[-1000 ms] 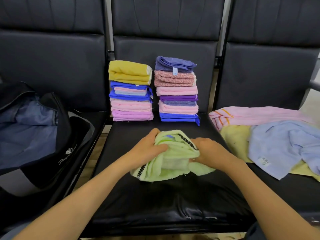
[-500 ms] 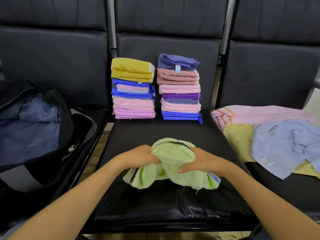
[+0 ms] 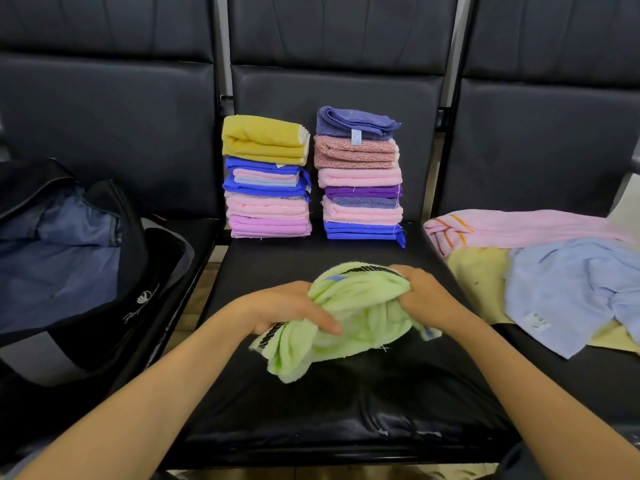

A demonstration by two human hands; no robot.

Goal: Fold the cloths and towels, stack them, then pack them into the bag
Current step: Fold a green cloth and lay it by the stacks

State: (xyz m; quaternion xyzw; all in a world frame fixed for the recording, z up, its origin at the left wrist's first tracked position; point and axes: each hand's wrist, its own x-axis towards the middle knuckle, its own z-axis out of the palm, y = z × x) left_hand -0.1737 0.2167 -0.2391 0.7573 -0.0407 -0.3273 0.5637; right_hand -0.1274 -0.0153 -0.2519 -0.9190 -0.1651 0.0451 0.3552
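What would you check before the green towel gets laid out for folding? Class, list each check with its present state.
1. Left hand and right hand grip the light green terry towel: ok.
2. Towel spread flat: not ok, bunched.
3. Towel corners found: cannot tell.
4. Bare room on the black padded seat: ok.
5. Yellow-topped stack of folded cloths and the stack beside it upright: ok.
6. Black fabric bag open: ok.

left hand [image 3: 287, 306]: fingers curled, gripping | right hand [image 3: 424, 296]: clenched, gripping | forearms converging
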